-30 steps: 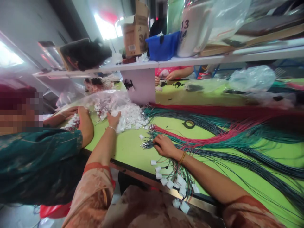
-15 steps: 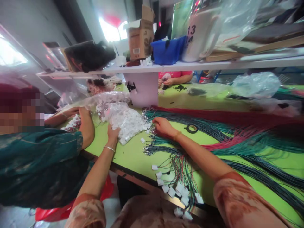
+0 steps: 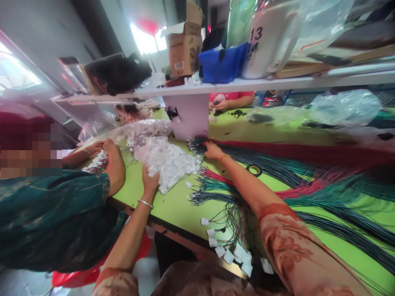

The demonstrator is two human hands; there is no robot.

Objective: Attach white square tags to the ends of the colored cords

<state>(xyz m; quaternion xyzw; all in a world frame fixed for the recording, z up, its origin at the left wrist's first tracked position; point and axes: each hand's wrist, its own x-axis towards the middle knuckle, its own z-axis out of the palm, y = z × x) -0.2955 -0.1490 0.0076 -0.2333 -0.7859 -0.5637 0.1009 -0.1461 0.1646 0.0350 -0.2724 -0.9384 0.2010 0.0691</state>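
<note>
Your left hand is gripping the connector bag, your right hand is pinching wire ends, risking tangling bundles.

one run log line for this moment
left hand: on connector pile | right hand: on wire ends | table: green

My bench in a wire-harness assembly workshop

I sit at a long green worktable spread with bundles of green and red wires and a heap of small white connectors; co-workers sit beside and across from me, and the shelf overhead carries a cardboard box, a blue bin and plastic bags
</note>
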